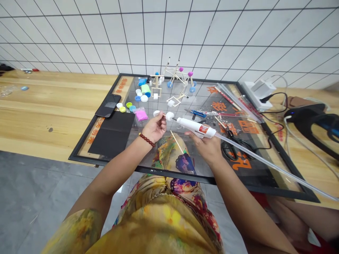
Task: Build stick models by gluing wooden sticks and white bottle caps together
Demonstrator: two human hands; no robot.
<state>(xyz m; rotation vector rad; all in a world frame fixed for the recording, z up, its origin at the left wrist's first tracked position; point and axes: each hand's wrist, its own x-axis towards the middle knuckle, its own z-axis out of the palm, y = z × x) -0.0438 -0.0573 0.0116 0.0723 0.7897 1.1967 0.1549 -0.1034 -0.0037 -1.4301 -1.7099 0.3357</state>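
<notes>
My right hand is wrapped around a white hot glue gun, from whose back a long clear glue stick runs out to the right. The gun's nozzle meets or nearly touches a white round piece. My left hand is closed in a pinch at a short thin stick that leads to this white piece. Another white round piece lies just behind my left fingers. Below the hands, a loose wooden stick rests on the glass sheet.
Behind the hands stand stick models with coloured balls. Left are small lids, a pink clay packet, a black phone and black card. Right are a blue cutter, black scissors, a power strip and cables.
</notes>
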